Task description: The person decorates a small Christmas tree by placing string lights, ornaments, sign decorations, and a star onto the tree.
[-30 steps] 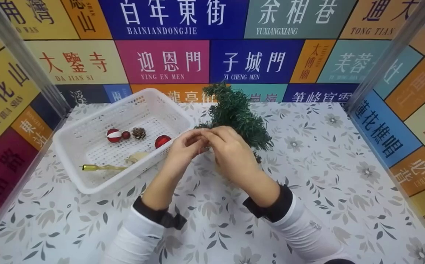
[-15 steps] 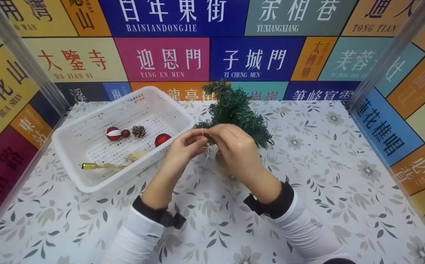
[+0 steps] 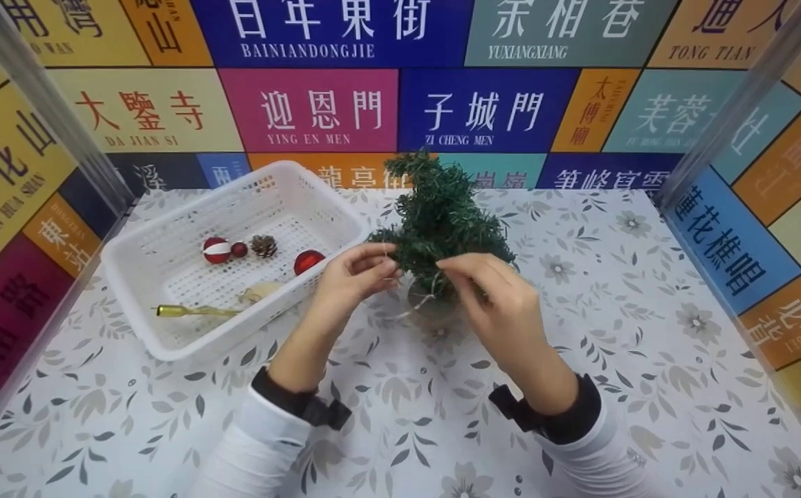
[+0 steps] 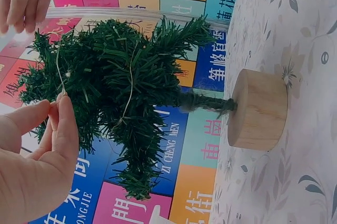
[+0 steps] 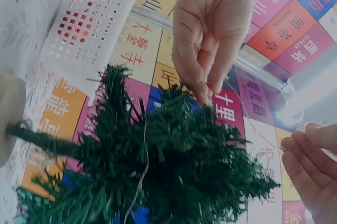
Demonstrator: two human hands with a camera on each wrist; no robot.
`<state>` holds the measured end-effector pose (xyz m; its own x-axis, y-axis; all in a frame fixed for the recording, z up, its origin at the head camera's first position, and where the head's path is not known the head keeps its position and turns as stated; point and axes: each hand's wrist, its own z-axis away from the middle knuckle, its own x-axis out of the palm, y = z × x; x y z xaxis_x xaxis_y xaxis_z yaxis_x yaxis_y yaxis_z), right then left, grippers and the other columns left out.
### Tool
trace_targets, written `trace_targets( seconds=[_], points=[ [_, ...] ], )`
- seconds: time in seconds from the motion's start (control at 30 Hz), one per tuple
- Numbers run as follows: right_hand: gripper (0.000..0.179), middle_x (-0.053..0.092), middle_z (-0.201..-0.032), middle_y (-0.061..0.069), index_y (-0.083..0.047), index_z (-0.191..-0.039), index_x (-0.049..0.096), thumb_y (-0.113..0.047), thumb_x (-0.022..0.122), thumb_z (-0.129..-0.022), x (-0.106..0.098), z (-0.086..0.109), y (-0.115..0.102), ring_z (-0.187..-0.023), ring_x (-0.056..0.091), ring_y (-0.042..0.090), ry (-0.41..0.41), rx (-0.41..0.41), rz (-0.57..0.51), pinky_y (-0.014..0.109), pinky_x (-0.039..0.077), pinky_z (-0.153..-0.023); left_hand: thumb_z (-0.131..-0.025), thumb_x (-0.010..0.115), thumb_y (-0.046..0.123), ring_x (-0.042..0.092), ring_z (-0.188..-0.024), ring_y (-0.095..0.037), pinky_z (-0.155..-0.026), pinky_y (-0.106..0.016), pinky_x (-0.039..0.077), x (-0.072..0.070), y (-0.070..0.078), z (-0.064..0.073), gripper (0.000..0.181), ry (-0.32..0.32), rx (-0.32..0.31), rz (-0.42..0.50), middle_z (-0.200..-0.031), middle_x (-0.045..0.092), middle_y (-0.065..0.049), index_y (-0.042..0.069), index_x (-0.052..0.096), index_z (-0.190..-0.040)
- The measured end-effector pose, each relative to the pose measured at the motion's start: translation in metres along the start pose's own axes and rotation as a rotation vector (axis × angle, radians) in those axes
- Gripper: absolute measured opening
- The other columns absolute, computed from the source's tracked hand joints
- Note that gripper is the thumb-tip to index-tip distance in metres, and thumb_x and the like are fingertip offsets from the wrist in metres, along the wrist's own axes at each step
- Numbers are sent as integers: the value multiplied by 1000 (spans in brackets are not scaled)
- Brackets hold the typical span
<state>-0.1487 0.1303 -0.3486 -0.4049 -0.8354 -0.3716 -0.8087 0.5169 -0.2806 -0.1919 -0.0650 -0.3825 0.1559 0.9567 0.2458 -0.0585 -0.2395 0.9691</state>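
Note:
A small artificial Christmas tree (image 3: 445, 207) stands upright on a round wooden base (image 4: 258, 110) in front of both hands. My left hand (image 3: 359, 277), at the tree's left side, pinches a thin pale wire (image 5: 253, 124) between thumb and fingers. The same wire stretches across to my right hand (image 3: 501, 297), whose fingertips pinch it in front of the tree's right side. In the left wrist view another wire strand (image 4: 130, 79) lies over the branches. Looser pale strands (image 3: 418, 304) hang between the hands, over the base in the head view.
To the left stands a white perforated basket (image 3: 158, 349). In it lie a red-and-white ball (image 3: 216, 250), a small red ball (image 3: 238, 249), a pinecone (image 3: 264, 245), a larger red ball (image 3: 309, 261) and a gold-ended item (image 3: 171, 311). Printed panels surround the table.
My right hand has moved away from the left, to the right and slightly down, drawing the wire out between them. The left hand stays nearly in place.

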Motion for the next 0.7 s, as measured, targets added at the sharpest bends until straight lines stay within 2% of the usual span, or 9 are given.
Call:
trace_targets(
  seconds=[0.23, 0.47, 0.6, 0.7],
  points=[
    [21, 73, -86, 9, -5, -91, 74, 10, 71, -78, -24, 12, 9, -83, 68, 21, 71, 55, -2, 14, 50, -87, -90, 62, -5, 70, -80, -15, -81, -32, 59, 1, -3, -2, 31, 7, 24, 15, -89, 67, -4, -10, 57, -120],
    [14, 72, -83, 9, -6, -91, 75, 4, 72, -81, -37, 19, 20, -74, 65, 17, 70, 97, -6, 10, 49, -79, -88, 62, -7, 69, -72, -11, -75, -31, 60, 2, -5, -3, 16, 33, 50, -11, -80, 68, -1, -10, 62, -104],
    [21, 72, -82, 9, -6, -90, 75, 10, 73, -76, -42, 21, 25, -72, 64, 17, 67, 105, 14, 9, 48, -78, -90, 62, -4, 68, -72, -11, -78, -37, 60, -1, -7, -2, 16, 33, 51, -73, -82, 67, -2, -10, 63, -105],
    [23, 72, -81, 8, -6, -90, 75, 11, 74, -75, -44, 21, 26, -73, 63, 16, 74, 99, 15, 9, 48, -78, -92, 60, 0, 68, -76, -14, -79, -36, 60, -6, -8, 0, 19, 56, 36, -84, -88, 68, -6, -9, 63, -109]
  ],
)
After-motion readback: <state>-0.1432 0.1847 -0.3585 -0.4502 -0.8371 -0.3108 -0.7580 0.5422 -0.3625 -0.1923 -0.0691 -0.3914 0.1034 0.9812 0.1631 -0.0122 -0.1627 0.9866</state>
